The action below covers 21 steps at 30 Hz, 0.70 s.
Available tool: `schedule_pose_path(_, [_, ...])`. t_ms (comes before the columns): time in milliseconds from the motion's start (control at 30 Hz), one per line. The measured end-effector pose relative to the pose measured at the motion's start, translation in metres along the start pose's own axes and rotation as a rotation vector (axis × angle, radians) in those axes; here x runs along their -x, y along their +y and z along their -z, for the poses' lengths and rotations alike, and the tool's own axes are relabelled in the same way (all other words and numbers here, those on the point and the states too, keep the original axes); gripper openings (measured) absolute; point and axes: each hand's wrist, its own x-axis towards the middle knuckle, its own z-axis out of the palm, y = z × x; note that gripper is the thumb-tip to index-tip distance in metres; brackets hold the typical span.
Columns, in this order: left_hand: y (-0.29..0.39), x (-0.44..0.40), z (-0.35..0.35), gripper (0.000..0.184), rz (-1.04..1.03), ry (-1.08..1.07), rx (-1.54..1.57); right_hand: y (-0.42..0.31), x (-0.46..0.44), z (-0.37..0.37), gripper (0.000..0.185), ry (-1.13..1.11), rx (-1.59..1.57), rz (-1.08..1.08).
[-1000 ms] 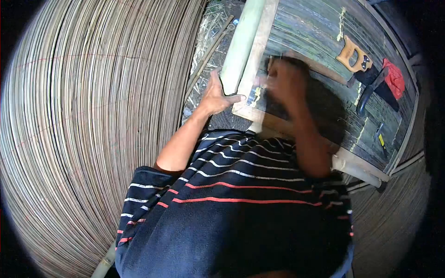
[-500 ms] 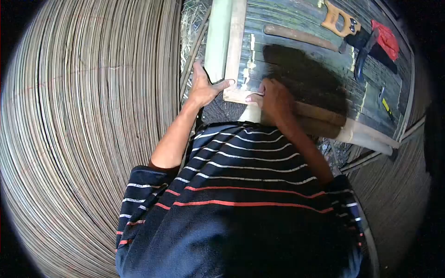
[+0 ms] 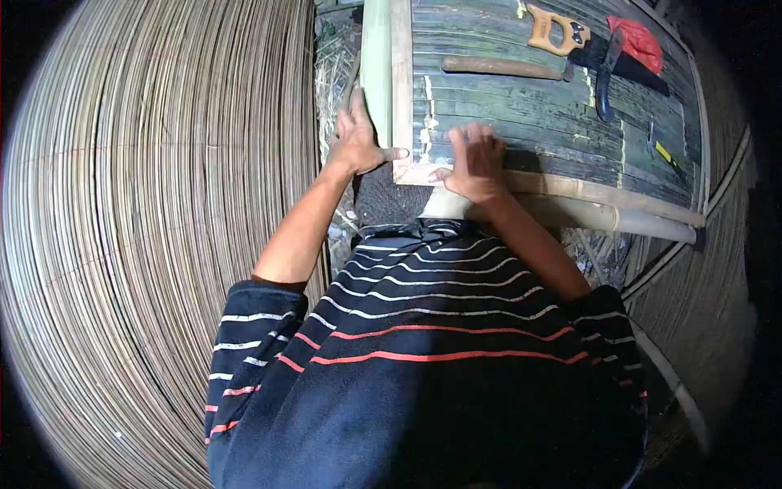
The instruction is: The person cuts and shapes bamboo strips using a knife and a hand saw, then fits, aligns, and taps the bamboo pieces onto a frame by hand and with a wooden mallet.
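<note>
My left hand [image 3: 353,143] is open at the left edge of a slatted bamboo table [image 3: 529,114]. Its fingers spread along a pale green bamboo pole [image 3: 377,73], and its thumb lies on the corner where an upright wooden strip [image 3: 402,90] meets the lower wooden strip [image 3: 562,187]. My right hand [image 3: 476,167] rests over the lower strip close to that corner, thumb pointing left along it. The other fingers are stretched over the slats, apart from the thumb. I see nothing held in either hand.
On the table lie a wooden-handled tool [image 3: 501,67], a saw with a wooden handle [image 3: 542,31], a dark curved-handled tool [image 3: 605,85], red plastic [image 3: 637,45] and a yellow-black cutter [image 3: 664,152]. A slatted wall [image 3: 163,204] is at left; a thick bamboo pole [image 3: 570,215] runs along the front.
My right hand has loosened from the strip and its fingers now stretch over the slats. The left fingers are raised further along the pole. The view has shifted, and the dark head shadow has left the slats.
</note>
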Motion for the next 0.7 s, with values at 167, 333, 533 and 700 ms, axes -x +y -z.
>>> schedule_pose_path(167, [0.029, -0.02, 0.018, 0.145, -0.254, -0.154, -0.464, -0.003, 0.015, 0.003, 0.077, 0.121, 0.062, 0.028])
schedule_pose_path(333, [0.035, -0.034, 0.016, 0.136, -0.336, -0.335, -0.594, 0.013, 0.024, 0.0, 0.065, 0.133, 0.029, 0.244])
schedule_pose_path(533, [0.032, -0.032, 0.019, 0.136, -0.348, -0.382, -0.54, 0.037, -0.003, -0.004, 0.037, -0.043, -0.136, 0.624])
schedule_pose_path(700, [0.032, -0.036, 0.02, 0.134, -0.333, -0.397, -0.542, 0.038, -0.011, -0.015, 0.039, -0.043, -0.2, 0.619])
